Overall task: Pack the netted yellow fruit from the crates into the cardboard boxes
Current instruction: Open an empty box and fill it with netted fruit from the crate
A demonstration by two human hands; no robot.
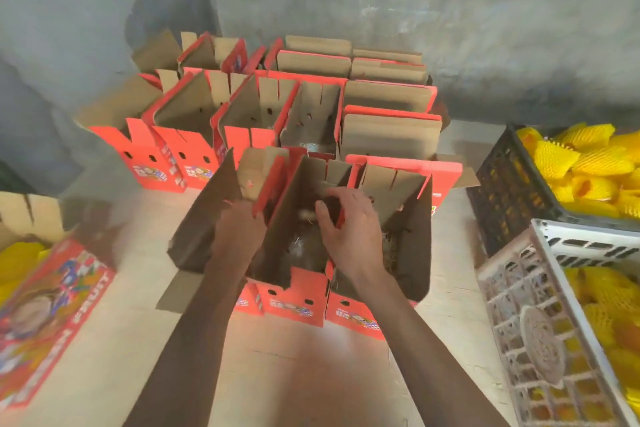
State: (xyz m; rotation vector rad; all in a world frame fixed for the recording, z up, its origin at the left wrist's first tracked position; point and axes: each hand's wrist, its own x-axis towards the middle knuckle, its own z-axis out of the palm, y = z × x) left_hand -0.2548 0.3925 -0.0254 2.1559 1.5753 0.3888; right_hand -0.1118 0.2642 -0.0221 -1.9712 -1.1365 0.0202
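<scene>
Two crates (519,191) (540,322), two hands (239,232) (349,229)

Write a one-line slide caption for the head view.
Both hands, left and right, work the flaps of an open red cardboard box; crates of netted yellow fruit wait alongside.

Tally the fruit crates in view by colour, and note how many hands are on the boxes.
Dark crate holding netted yellow fruit: 1
White crate: 1
Pale pink crate: 1
Total crates: 3
Hands on the red cardboard boxes: 2, left hand and right hand, each gripping a box flap.
</scene>
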